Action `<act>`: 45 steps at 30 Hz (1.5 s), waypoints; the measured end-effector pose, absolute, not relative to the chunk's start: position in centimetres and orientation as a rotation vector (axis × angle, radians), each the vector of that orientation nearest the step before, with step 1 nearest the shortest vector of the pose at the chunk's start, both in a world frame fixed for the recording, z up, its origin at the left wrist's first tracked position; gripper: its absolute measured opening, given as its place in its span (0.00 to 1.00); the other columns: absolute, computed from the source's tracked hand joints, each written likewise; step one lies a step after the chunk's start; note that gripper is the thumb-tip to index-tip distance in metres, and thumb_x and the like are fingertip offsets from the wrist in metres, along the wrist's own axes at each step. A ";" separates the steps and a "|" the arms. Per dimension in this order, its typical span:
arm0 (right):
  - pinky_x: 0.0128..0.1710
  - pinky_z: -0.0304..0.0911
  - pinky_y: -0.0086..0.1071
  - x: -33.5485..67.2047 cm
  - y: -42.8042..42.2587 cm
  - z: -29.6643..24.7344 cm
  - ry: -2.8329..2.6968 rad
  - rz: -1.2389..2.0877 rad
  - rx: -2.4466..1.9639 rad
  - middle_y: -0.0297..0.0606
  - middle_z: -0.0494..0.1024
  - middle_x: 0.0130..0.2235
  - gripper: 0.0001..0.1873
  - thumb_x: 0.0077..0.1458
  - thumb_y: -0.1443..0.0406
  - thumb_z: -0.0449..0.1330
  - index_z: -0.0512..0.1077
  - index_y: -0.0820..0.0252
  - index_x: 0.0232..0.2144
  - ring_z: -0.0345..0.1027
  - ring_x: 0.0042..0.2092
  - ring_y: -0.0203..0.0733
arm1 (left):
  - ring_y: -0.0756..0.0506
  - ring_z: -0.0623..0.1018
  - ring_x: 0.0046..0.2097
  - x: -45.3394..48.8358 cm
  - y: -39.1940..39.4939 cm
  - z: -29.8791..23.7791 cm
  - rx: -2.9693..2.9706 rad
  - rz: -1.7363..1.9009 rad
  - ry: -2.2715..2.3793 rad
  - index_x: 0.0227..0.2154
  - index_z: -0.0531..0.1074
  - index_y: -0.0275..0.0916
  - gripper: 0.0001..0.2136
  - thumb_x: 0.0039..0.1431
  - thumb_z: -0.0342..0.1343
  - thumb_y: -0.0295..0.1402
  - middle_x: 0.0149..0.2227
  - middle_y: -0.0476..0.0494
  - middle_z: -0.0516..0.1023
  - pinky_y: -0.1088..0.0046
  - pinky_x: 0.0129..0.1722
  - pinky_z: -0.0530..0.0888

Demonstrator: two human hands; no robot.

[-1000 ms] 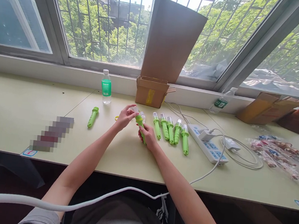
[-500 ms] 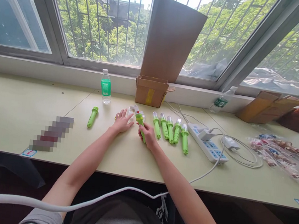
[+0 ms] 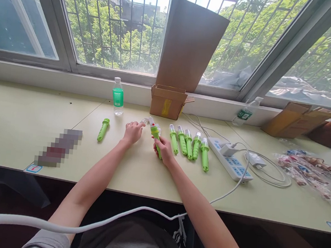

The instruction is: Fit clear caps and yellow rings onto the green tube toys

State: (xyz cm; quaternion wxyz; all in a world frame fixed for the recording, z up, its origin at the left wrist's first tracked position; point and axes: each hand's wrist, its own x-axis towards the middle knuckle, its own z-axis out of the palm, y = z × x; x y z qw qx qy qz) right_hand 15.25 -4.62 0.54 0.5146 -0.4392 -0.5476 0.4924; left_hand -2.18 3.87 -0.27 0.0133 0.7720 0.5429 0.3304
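My right hand [image 3: 164, 150] grips the green handle of a small toy flashlight [image 3: 155, 131]. Its white tip and a red spot point away from me, with no clear cover over the tip. Just left of it, my left hand [image 3: 133, 132] has its fingers curled in, thumb and fingertips at a clear plastic cap [image 3: 145, 120]. More clear plastic [image 3: 158, 130] shows behind the flashlight, partly hidden. To the right lies a row of several green flashlights [image 3: 188, 143] with clear caps on. A single green flashlight [image 3: 103, 129] without a clear cap lies on the left.
A water bottle [image 3: 118, 96] stands behind my left hand, and a cardboard box [image 3: 167, 103] sits by the window. At right are a power strip [image 3: 230, 161] with cables and a pile of bagged items [image 3: 311, 171]. A white cable [image 3: 120, 220] crosses in front of me.
My left hand has gone from spread fingers over the clear pieces to fingers drawn together at one clear cap. My right hand keeps holding the flashlight in nearly the same place.
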 end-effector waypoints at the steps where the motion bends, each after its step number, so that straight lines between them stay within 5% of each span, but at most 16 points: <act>1: 0.14 0.49 0.27 15.3 -4.6 0.5 -1.317 1.180 -1.059 0.29 0.65 0.21 0.26 0.49 0.50 0.59 0.71 0.63 0.44 0.54 0.17 0.31 | 0.37 0.72 0.47 -2.2 3.8 0.0 2.396 1.103 1.667 0.47 0.72 0.45 0.14 0.59 0.49 0.29 0.39 0.37 0.74 0.55 0.52 0.63; 7: 0.14 0.49 0.27 15.3 -4.6 0.4 -1.329 1.185 -1.039 0.29 0.65 0.21 0.25 0.49 0.51 0.58 0.70 0.63 0.43 0.54 0.18 0.31 | 0.40 0.73 0.40 -2.3 3.2 1.5 2.180 1.575 1.510 0.50 0.68 0.42 0.15 0.63 0.48 0.37 0.31 0.42 0.73 0.63 0.46 0.67; 17: 0.14 0.49 0.27 15.2 -4.4 -0.1 -1.444 1.157 -1.074 0.28 0.65 0.21 0.18 0.50 0.52 0.58 0.70 0.60 0.35 0.54 0.17 0.31 | 0.48 0.74 0.29 -3.2 3.8 2.9 1.435 2.061 1.380 0.46 0.65 0.41 0.19 0.66 0.39 0.48 0.30 0.46 0.72 0.72 0.33 0.70; 29: 0.20 0.54 0.27 15.0 -4.3 -0.5 -1.560 1.007 -1.161 0.29 0.70 0.24 0.20 0.45 0.58 0.62 0.68 0.59 0.41 0.56 0.20 0.31 | 0.50 0.70 0.26 -1.9 2.7 2.6 1.698 1.739 1.130 0.41 0.65 0.41 0.15 0.61 0.49 0.47 0.28 0.49 0.72 0.75 0.27 0.66; 35: 0.21 0.55 0.27 15.0 -4.3 -0.8 -1.525 0.946 -1.158 0.30 0.71 0.25 0.18 0.45 0.57 0.63 0.62 0.57 0.36 0.58 0.22 0.33 | 0.51 0.70 0.25 -0.9 2.1 2.3 1.706 1.617 1.071 0.40 0.65 0.41 0.15 0.57 0.54 0.45 0.24 0.52 0.71 0.76 0.27 0.65; 45: 0.26 0.58 0.30 15.0 -4.5 -0.7 -1.539 0.695 -1.215 0.38 0.73 0.31 0.20 0.51 0.51 0.58 0.72 0.57 0.41 0.65 0.29 0.40 | 0.49 0.75 0.30 -0.8 2.5 1.9 1.620 1.630 1.058 0.43 0.63 0.41 0.19 0.55 0.57 0.47 0.28 0.49 0.74 0.75 0.28 0.68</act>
